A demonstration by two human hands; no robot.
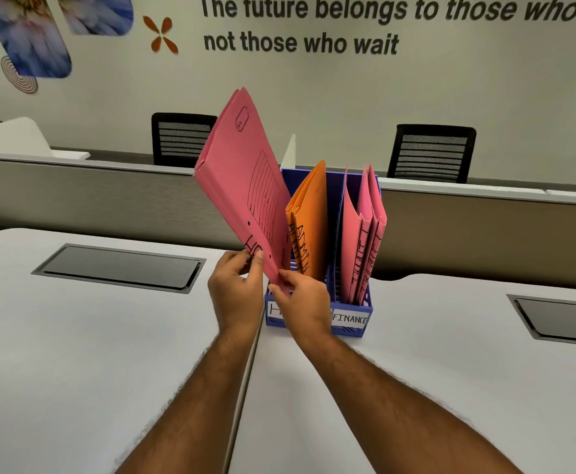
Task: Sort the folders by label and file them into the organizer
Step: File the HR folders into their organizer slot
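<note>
White table (108, 336), blue organizer (351, 331) at far edge. Both grips, left hand (237, 295) and right hand (305, 304), pinching tilted pink folder (242, 186) above leftmost slot; could snag orange folders (310, 220), tip organizer.

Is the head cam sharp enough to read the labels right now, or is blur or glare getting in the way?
Head view: even light, no glare. FINANCE label on the blue organizer reads sharply; the left label is partly hidden by the right hand. The pink folder, held with the left hand, is slightly soft. Wide-angle bending shows at the edges.
</note>
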